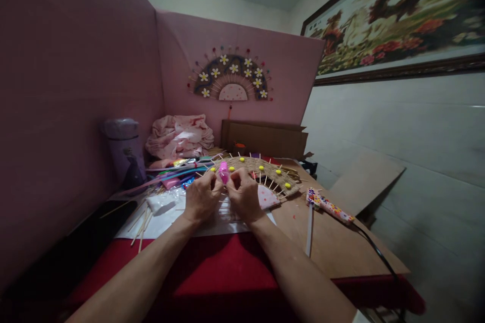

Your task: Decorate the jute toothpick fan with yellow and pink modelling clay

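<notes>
Between the fingertips of both hands, a small shiny bright pink packet (224, 172) is held up; its exact kind is hard to make out. My left hand (204, 196) pinches it from the left side. On the other side, my right hand (245, 194) grips it with thumb and bent fingers. Just behind them lies a half-round woven fan (252, 165) with thin sticks, yellow dots along its band and a pink spotted half-circle (267, 197) at its base. My hands cover the fan's left part.
A flower-patterned hot glue gun (329, 206) with a black cord lies right. Loose wooden sticks (142, 227) and a clear bag (162, 202) are left, near a purple cylinder (127, 149). Pink cloth (180, 136) and cardboard (263, 139) stand behind. A decorated fan (231, 78) hangs above.
</notes>
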The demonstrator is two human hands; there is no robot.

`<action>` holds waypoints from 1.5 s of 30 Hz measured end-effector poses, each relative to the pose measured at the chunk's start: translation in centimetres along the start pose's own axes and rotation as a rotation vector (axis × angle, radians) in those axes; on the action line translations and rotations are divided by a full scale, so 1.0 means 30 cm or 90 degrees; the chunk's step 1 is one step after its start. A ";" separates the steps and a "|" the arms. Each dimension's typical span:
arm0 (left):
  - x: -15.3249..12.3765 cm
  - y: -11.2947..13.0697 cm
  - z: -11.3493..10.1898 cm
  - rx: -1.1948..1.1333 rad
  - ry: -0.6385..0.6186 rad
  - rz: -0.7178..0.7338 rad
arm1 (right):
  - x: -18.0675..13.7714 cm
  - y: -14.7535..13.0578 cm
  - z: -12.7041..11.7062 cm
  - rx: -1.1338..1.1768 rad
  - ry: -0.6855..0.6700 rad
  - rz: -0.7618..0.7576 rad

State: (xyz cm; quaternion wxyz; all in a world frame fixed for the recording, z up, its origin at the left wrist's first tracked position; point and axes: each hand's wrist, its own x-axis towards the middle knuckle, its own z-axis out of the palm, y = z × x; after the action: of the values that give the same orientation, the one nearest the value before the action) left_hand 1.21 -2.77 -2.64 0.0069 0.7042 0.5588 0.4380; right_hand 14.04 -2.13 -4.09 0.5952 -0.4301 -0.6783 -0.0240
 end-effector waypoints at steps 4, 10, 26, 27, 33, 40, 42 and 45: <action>-0.003 0.015 -0.014 0.003 0.007 -0.012 | -0.008 -0.010 -0.002 -0.007 -0.015 -0.054; -0.003 0.026 -0.023 0.098 -0.018 -0.016 | -0.010 -0.016 -0.010 -0.035 -0.039 -0.100; 0.005 0.017 -0.014 0.167 -0.011 0.015 | -0.010 -0.023 -0.018 -0.196 -0.099 -0.165; 0.005 0.017 -0.014 0.167 -0.012 0.019 | -0.010 -0.025 -0.018 -0.196 -0.099 -0.168; 0.009 0.007 -0.014 0.130 -0.028 0.083 | -0.012 -0.024 0.001 -0.117 -0.097 -0.142; 0.000 -0.008 -0.008 0.123 -0.031 0.120 | -0.004 -0.031 -0.004 -0.045 -0.118 -0.092; -0.003 -0.011 -0.006 0.122 -0.027 0.124 | -0.002 -0.032 -0.006 -0.034 -0.116 -0.084; -0.006 -0.014 -0.002 0.119 -0.018 0.128 | -0.001 -0.033 -0.005 -0.017 -0.116 -0.073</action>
State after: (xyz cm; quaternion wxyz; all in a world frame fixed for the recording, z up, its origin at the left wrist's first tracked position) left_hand 0.85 -2.79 -2.91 -0.0949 0.7602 0.5238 0.3725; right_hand 13.55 -2.84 -3.60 0.5231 -0.3991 -0.7525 -0.0281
